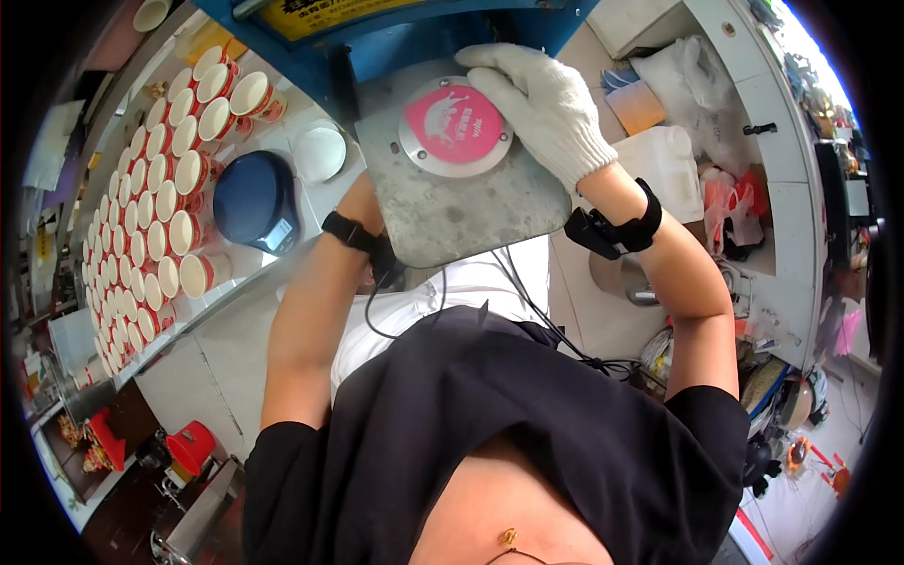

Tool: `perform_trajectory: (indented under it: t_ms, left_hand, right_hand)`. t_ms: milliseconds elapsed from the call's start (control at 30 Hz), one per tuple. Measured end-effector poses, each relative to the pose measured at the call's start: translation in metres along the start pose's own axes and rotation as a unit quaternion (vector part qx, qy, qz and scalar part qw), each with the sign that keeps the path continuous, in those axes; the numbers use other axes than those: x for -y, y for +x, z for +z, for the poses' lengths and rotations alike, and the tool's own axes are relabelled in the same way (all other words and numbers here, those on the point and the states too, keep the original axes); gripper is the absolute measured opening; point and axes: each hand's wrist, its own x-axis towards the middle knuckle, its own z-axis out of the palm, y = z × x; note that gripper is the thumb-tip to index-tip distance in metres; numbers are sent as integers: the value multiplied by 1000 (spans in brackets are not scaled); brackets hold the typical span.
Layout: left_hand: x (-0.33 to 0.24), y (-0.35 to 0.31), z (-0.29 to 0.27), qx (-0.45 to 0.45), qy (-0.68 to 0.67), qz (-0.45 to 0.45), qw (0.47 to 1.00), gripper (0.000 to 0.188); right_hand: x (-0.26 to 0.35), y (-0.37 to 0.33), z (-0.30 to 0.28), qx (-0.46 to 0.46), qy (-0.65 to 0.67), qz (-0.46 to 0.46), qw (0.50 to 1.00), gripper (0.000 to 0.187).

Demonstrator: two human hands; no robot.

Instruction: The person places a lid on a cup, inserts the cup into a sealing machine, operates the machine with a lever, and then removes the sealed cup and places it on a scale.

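My right hand [554, 115], in a white knitted glove, lies over the right side of a grey metal plate [471, 215]. Its fingers are stretched out, and the thumb and fingertips reach the edge of a pink round film [457, 122] with a white animal print. The film sits inside a silver ring fixed to the plate with screws. Behind the plate rises a blue machine [414, 47] with a yellow label. My left forearm [315, 301] runs up to the plate's left side; the left hand is hidden beneath or behind it.
Many paper cups [160, 202] stand in rows on the left counter. Near them are a dark blue kitchen scale [252, 202] and a stack of white round lids [320, 153]. At right, an open cabinet holds plastic bags [692, 85]. Black cables [518, 292] hang below the plate.
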Motion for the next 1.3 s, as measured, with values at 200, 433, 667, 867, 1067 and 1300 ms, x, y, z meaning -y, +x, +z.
perform_trajectory:
  t_ms: [200, 433, 667, 867, 1067, 1300]
  left_hand:
    - [-13, 9, 35, -33, -112, -37, 993, 51]
    - [-21, 0, 85, -97, -137, -8, 986, 66]
    - [-32, -47, 109, -341, 269, 103, 895, 54]
    - [-31, -62, 188, -201, 532, 383, 728, 62]
    - [-16, -61, 191, -274, 652, 428, 563, 33]
    - [-16, -67, 217, -270, 485, 491, 672, 55]
  right_hand:
    - [-7, -16, -10, 44, 33, -64, 996, 78]
    - [29, -16, -3, 31, -30, -77, 996, 116]
    - [43, -20, -18, -37, -44, -131, 990, 125]
    - [108, -30, -31, -5, 36, -223, 974, 136]
    - [145, -42, 16, 13, 331, -156, 931, 120]
    - [167, -63, 26, 17, 481, -49, 875, 80]
